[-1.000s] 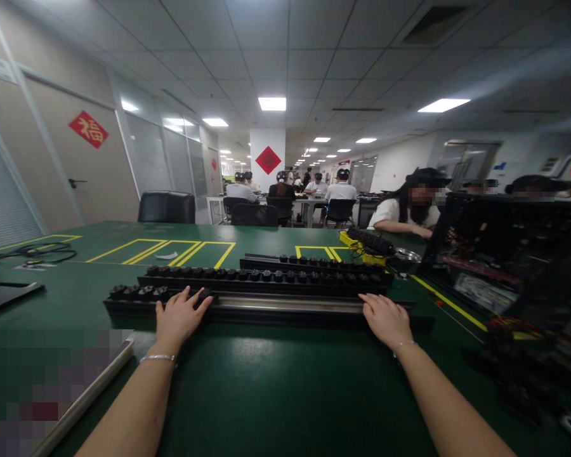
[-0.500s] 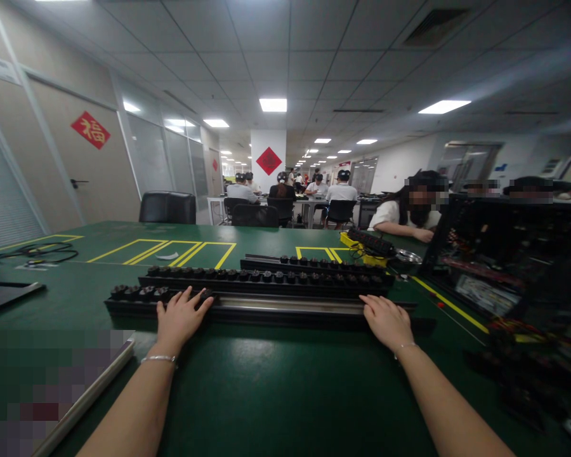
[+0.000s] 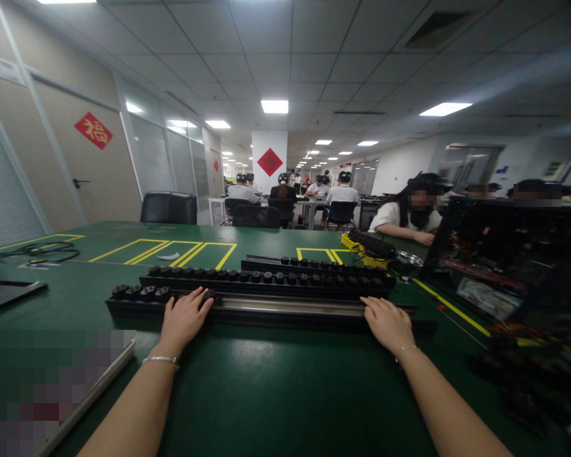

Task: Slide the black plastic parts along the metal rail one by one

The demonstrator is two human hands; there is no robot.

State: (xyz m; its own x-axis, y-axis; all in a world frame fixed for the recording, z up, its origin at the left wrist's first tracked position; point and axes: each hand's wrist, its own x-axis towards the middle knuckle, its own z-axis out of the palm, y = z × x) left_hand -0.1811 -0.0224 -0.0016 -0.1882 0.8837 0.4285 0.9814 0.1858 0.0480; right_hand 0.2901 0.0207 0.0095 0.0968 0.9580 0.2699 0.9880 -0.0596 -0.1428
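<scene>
A long black rail with a metal channel lies across the green table in front of me. Black knobs fill its left end. My left hand rests on the rail near those knobs, fingers stretched out and apart. Over the rail's right part lies my right hand, fingers flat and extended. Two more black rails full of knobs lie just behind the first, parallel to it.
A black open computer case stands at the right with cables beside it. A metal strip lies at the lower left. A person in white sits at the far right; others sit at a distant table. A black chair stands behind the table.
My left hand has shifted slightly to the right along the rail. Otherwise only a small camera movement.
</scene>
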